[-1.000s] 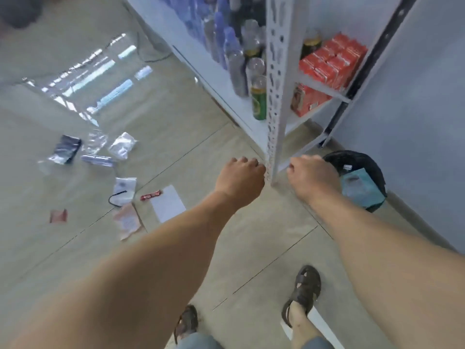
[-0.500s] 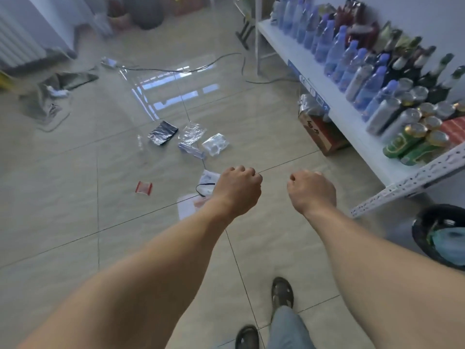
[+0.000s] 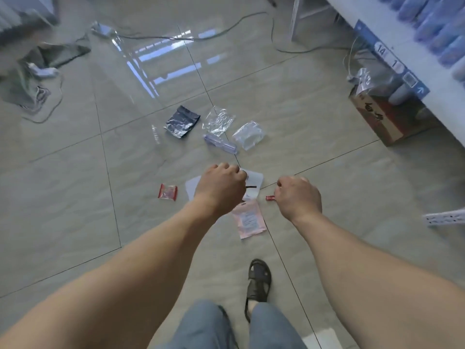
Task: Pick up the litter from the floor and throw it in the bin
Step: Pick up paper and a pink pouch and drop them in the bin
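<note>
Both forearms bare, no sleeves, watch or rings visible. Faded blue-grey denim trousers (image 3: 227, 326) on both legs. Dark brown strappy open sandal (image 3: 258, 280) on one foot, below the fingers.

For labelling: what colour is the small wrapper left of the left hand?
Red wrapper, head view.

Litter is seen scattered across the tiled floor (image 3: 75, 197) ahead of a sandalled foot (image 3: 259, 279). A crumpled bag (image 3: 181, 122) lies farthest back, with a clear wrapper (image 3: 218, 120) and a plastic pouch (image 3: 247, 135) to its right. Nearer, a small sachet (image 3: 167, 192) is placed left of the paper sheets (image 3: 255, 177), before which a printed packet (image 3: 249, 221) rests. A cardboard box (image 3: 377, 119) is tucked beneath the shelf (image 3: 437, 79) at right.
</note>
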